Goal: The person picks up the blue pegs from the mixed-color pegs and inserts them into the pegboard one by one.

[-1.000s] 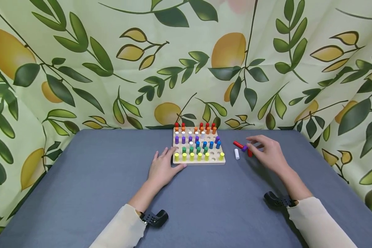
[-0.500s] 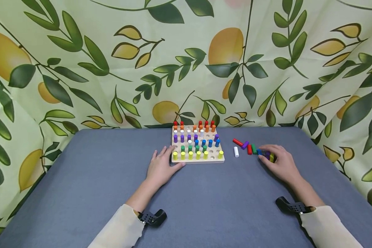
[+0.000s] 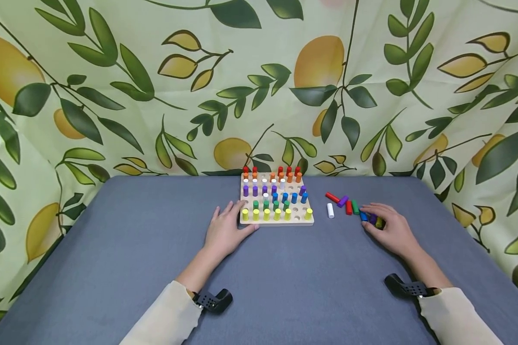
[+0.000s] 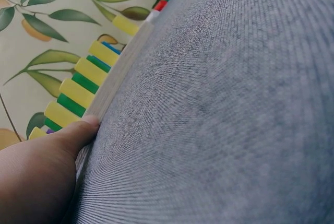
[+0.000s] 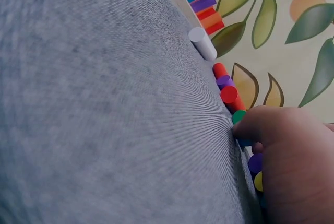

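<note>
A wooden pegboard (image 3: pixel 285 223) stands at the far middle of the table, with rows of red, orange, white, purple, blue, green and yellow pegs. My left hand (image 3: pixel 225 230) holds its front left corner, thumb against the front edge and fingers at the left side. In the left wrist view the thumb (image 4: pixel 86 127) lies along the wooden edge. Right of the board, my right hand (image 3: pixel 390 230) has thumb and index finger around a blue peg (image 3: pixel 363 216) lying in a loose line. A purple peg (image 3: pixel 373 219) and a yellow peg (image 3: pixel 379 222) are partly hidden under that hand.
Between board and right hand lie a white peg (image 3: pixel 330 211), a long red peg (image 3: pixel 332 197), a purple peg (image 3: pixel 343 201), a shorter red peg (image 3: pixel 348 207) and a green peg (image 3: pixel 355 207). A leaf-printed curtain (image 3: pixel 259 96) hangs behind the grey table (image 3: pixel 155 268).
My right hand has moved right and nearer, from the red and purple pegs to the blue peg, which has turned slightly. My left hand has stayed at the board's corner.
</note>
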### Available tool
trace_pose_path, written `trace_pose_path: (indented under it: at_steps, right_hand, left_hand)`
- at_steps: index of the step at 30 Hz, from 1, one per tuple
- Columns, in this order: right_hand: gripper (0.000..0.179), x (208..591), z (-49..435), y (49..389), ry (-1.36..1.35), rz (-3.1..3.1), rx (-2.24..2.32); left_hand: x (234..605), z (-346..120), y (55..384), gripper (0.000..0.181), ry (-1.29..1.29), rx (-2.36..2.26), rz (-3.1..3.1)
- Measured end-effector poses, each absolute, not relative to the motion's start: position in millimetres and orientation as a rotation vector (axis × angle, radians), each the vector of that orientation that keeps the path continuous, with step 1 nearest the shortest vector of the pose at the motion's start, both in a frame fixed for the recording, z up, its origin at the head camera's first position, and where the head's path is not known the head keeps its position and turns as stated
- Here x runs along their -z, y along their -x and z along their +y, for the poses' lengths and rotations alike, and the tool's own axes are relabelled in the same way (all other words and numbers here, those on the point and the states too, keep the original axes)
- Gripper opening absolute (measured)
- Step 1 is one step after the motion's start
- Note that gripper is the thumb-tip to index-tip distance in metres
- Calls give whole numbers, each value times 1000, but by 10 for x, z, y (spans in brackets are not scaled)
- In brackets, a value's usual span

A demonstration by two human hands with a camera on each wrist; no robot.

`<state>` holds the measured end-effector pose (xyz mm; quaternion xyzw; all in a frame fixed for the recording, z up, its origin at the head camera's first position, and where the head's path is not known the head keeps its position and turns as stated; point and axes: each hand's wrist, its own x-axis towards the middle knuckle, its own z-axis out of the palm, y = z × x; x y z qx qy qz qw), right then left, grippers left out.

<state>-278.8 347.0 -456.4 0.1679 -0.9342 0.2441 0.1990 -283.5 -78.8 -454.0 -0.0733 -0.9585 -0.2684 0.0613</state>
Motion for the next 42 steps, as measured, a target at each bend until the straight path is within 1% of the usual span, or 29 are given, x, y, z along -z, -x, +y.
trace_pose_path:
  at_steps: [12,24,30,33,38,42]
  right_hand:
    - [36,4527,3442,2770,-402,-2675,-675]
    - [32,4536,3397,2747,-356,-2674,-612]
    - [19,4522,3390,2740,-462,-2586,-551]
    - [23,4514,3393,2752,-536,-2545,-487]
    - [29,4504,3394,2758,-548,-2604,-404]
    - [26,4481,3370,2760,-502,-2616,-426]
  left_hand:
    - [4532,-803,2848,81,226,801,-2907]
    - [4533,-804,2825,80,227,800,-2907]
    - [4530,-783,2826,80,226,794,-2901]
    - [4519,-785,2827,80,226,793,-2896]
    - [4506,-796,2825,80,227,794,-2899]
    - [4511,-795,2828,80,226,785,-2898]
